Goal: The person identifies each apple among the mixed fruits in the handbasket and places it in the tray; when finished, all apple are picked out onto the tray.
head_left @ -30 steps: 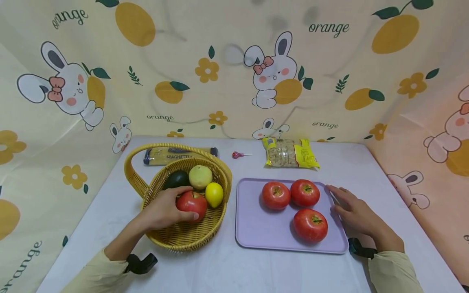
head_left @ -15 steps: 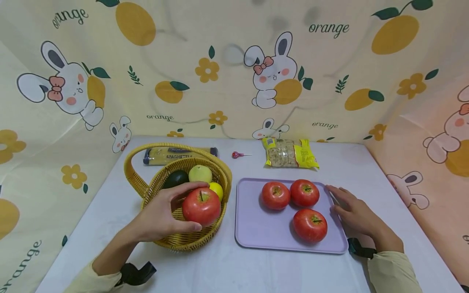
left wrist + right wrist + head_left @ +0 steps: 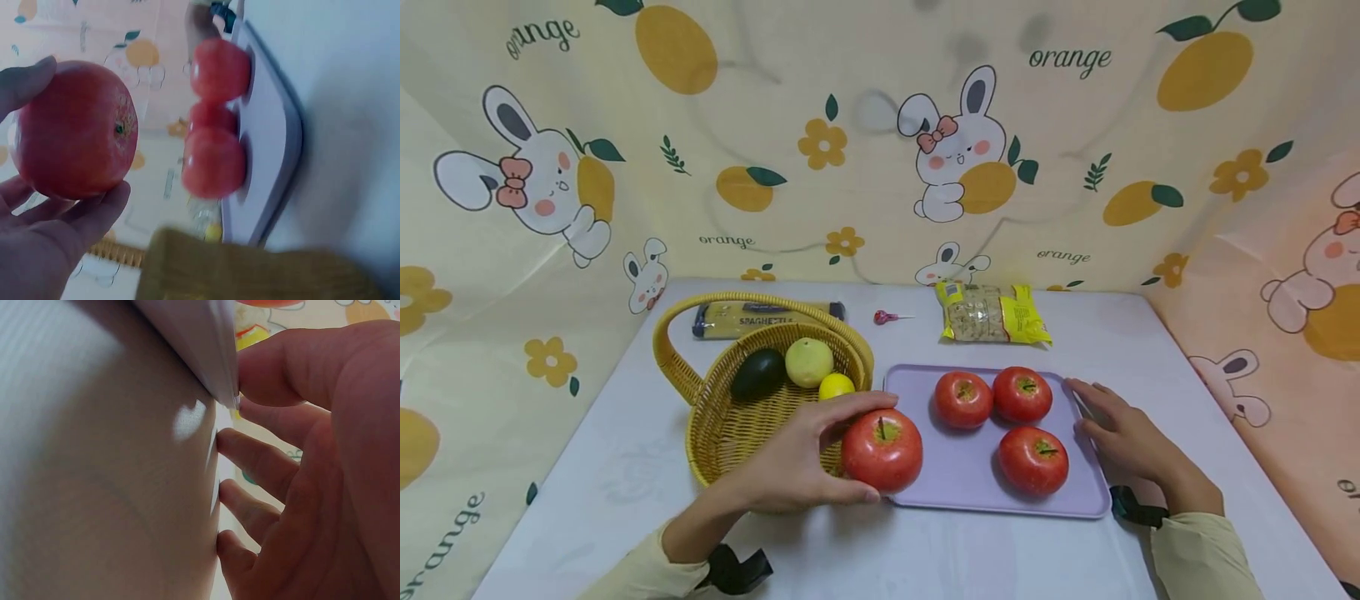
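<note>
My left hand [image 3: 786, 462] grips a red apple [image 3: 882, 451] between thumb and fingers, over the gap between the wicker basket [image 3: 700, 446] and the lilac tray [image 3: 936, 479]. In the left wrist view the apple [image 3: 75, 131] is off any surface. On the tray sit three more red apples, one in front [image 3: 1033, 461], one at back left [image 3: 962, 400] and one at back right [image 3: 1022, 395]. My right hand [image 3: 1138, 442] rests at the tray's right edge. The right wrist view shows its thumb [image 3: 275, 369] against the rim and the other fingertips on the table.
Inside the basket lie a dark green avocado [image 3: 758, 374], a pale green round fruit [image 3: 809, 362] and a partly hidden lemon [image 3: 835, 386]. Behind stand a spaghetti pack [image 3: 737, 320], a lollipop [image 3: 886, 317] and a yellow-ended clear bag [image 3: 992, 314]. A printed cloth hangs behind the table.
My left hand has lifted the apple out of the basket and carried it right, toward the tray's left edge. The right hand and the tray have stayed put.
</note>
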Demonstrator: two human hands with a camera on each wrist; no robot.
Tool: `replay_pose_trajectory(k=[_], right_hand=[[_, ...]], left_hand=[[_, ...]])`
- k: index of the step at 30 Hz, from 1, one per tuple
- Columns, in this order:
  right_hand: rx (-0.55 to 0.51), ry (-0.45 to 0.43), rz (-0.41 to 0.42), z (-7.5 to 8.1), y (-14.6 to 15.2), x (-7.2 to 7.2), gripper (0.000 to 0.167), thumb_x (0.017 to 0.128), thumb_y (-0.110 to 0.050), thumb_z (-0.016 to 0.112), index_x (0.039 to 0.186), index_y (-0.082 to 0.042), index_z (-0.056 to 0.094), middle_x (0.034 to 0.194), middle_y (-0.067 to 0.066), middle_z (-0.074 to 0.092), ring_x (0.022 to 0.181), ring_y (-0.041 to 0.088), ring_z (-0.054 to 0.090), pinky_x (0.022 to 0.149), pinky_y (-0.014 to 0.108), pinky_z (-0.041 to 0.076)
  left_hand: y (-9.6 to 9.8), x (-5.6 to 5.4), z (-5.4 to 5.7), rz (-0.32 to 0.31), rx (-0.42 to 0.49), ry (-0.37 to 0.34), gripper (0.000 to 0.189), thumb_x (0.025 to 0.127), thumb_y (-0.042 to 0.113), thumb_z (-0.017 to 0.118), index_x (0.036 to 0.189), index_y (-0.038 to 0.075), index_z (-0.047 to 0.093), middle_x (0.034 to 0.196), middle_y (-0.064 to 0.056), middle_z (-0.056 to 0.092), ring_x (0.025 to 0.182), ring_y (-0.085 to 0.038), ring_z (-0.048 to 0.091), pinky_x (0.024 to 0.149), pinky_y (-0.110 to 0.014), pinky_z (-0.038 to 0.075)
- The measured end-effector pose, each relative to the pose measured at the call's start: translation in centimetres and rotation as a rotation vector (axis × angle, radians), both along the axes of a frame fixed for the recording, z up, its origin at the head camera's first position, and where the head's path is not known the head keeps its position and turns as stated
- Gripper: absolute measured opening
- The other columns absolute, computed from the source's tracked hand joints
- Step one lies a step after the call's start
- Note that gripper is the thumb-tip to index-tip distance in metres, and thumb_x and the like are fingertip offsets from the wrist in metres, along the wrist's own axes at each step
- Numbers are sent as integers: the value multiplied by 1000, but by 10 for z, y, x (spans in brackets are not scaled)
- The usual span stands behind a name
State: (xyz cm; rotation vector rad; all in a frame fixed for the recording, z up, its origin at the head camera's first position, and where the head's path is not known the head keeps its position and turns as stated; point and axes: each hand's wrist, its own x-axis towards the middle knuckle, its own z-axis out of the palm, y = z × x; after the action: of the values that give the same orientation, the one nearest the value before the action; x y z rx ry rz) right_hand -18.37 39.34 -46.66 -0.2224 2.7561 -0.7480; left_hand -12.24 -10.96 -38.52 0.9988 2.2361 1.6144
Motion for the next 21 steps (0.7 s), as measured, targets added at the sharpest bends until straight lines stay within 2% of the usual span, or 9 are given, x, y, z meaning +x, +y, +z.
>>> replay_pose_trajectory(k=[6,13,18,21], right_hand=[[-4,3,-1,-1,0,0,81,107,-38,67,175,-20,27,172,39,25,150,72,28,102,88,40],[-1,22,9,-1,-1,0,79,107,-35,67,174,-18,29,170,39,28,148,72,32,103,87,41],[9,22,9,-1,-1,0,79,107,-35,68,174,-18,29,171,38,28,149,71,31,104,87,41],[8,25,12,0,-1,0,79,107,-34,68,174,-18,30,170,38,29,149,72,31,103,87,41]], left_hand=[[33,-3,-6,-44,9,-29,84,82,17,97,156,24,59,153,6,63,138,-16,61,113,-31,55],[62,-6,-18,-79,16,-50,83,84,19,96,156,20,57,156,3,62,138,-11,61,116,-28,52],[80,-9,-27,-79,9,-76,83,85,20,95,157,26,56,154,8,62,138,-9,59,115,-27,52],[88,-11,-35,-74,-2,-72,84,85,20,95,159,24,55,157,6,61,137,-8,58,113,-27,53]])
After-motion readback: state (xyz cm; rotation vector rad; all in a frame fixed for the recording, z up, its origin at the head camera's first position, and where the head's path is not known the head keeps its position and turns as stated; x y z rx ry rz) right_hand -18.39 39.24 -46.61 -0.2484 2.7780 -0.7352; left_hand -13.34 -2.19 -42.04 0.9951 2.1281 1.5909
